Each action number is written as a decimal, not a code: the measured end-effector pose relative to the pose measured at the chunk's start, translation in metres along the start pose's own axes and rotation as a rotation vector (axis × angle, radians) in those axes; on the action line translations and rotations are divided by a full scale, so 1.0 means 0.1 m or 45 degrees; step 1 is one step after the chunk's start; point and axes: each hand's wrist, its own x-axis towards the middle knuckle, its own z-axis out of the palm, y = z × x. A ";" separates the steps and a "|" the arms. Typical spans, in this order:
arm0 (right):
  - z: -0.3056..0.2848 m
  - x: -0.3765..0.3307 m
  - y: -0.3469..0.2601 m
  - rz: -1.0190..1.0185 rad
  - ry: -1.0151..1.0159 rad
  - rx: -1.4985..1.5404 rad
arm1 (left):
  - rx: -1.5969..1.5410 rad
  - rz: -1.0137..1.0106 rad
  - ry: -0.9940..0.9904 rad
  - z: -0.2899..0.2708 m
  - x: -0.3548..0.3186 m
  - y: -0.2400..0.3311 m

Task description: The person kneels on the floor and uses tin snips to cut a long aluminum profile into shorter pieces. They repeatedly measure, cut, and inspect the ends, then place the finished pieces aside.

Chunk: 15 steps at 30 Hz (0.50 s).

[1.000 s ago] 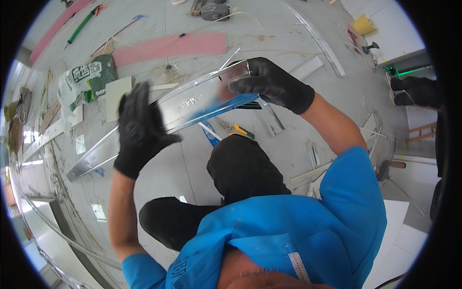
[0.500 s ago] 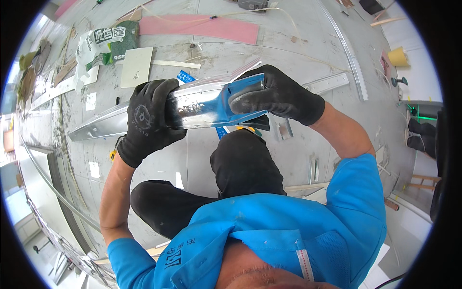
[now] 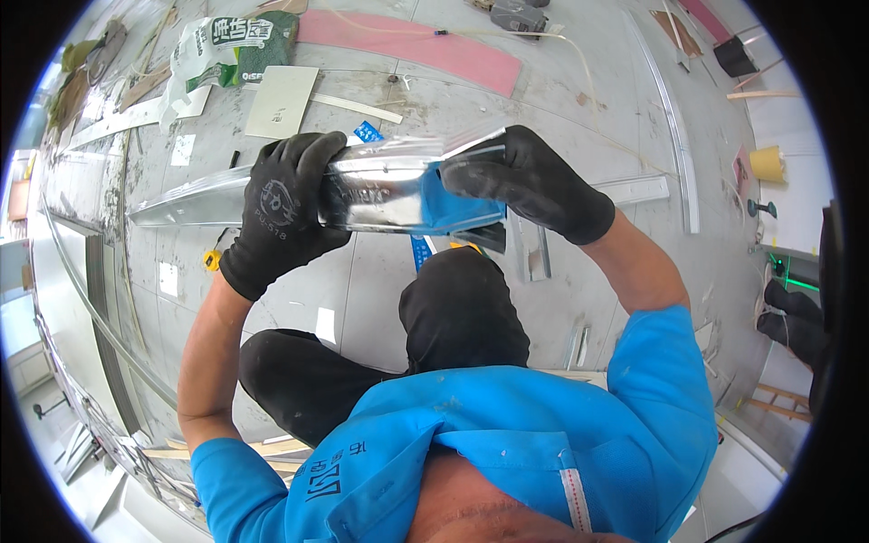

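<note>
A long, shiny metal channel (image 3: 376, 201) lies crosswise in front of me, above my knee. Its near end is large in view and catches a blue reflection, while the rest tapers away to the left. My left hand (image 3: 285, 210), in a black work glove, is closed round the channel, its fingers over the far edge. My right hand (image 3: 534, 185), gloved alike, grips the right end, with fingers tucked inside the trough; the fingertips are partly hidden. Below the channel's right end, a dark flap (image 3: 484, 237) shows.
On the grey tiled floor lie a pink strip (image 3: 416, 50), a green-and-white bag (image 3: 231, 50), a pale square panel (image 3: 282, 101) and a yellow tape measure (image 3: 212, 260). A long metal rail (image 3: 670, 118) lies at right. Another person's dark-clad legs (image 3: 792, 312) show at the right edge.
The channel's right end has tilted slightly, showing less of its blue inner face. Both hands keep their grip. The floor things appear shifted right as the view moved.
</note>
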 end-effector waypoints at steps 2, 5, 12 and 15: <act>0.07 -0.04 -0.05 0.065 0.128 0.072 | -0.015 0.006 -0.019 -0.02 -0.02 -0.01; 0.11 0.02 -0.17 0.016 0.120 0.057 | 0.060 0.000 0.027 -0.02 -0.02 -0.06; 0.08 0.06 -0.24 -0.014 0.093 -0.202 | -0.067 -0.011 -0.025 -0.13 -0.01 -0.07; 0.11 0.10 -0.07 -0.185 0.066 -0.050 | -0.061 -0.020 -0.004 -0.15 -0.01 -0.08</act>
